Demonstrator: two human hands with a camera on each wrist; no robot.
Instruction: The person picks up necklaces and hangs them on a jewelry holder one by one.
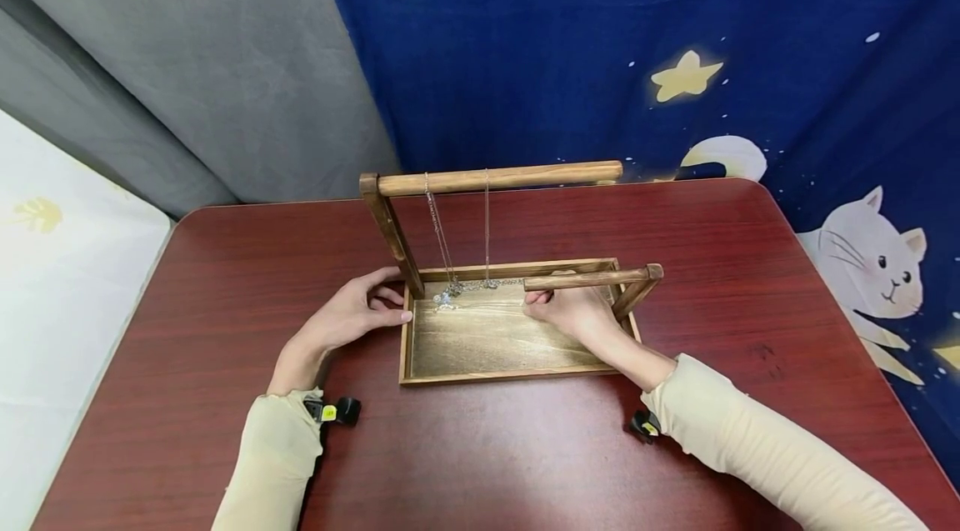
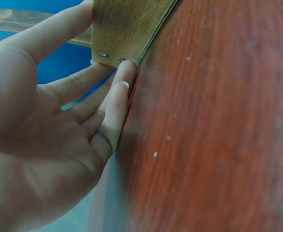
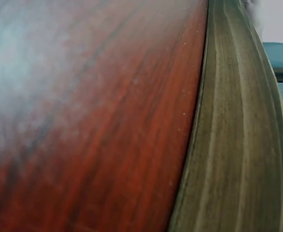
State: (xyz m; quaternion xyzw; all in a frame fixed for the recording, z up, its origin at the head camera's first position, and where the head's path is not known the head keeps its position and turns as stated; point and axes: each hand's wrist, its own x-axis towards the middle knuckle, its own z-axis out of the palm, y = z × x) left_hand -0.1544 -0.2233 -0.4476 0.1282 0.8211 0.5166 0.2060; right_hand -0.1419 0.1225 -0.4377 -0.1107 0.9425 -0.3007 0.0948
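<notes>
A wooden jewelry stand with a shallow tray (image 1: 517, 379) rests on the table, with a taller bar (image 1: 555, 173) behind and a lower bar (image 1: 588, 279) at right. Two thin silver necklaces (image 1: 487, 222) hang from the taller bar, their pendants (image 1: 442, 299) low over the tray. My left hand (image 1: 348, 316) grips the tray's left end; in the left wrist view its thumb and fingers meet the end wall (image 2: 126, 29). Beneath the lower bar, my right hand (image 1: 573, 313) has curled fingers at a silver chain (image 1: 506, 283) and appears to pinch it. The bar partly hides those fingertips.
The reddish-brown table (image 1: 480, 456) extends around the stand. A blue curtain (image 1: 525, 39) and a grey curtain (image 1: 225, 56) hang behind it. The left upright (image 1: 392, 235) and right upright (image 1: 633, 298) rise from the tray's ends.
</notes>
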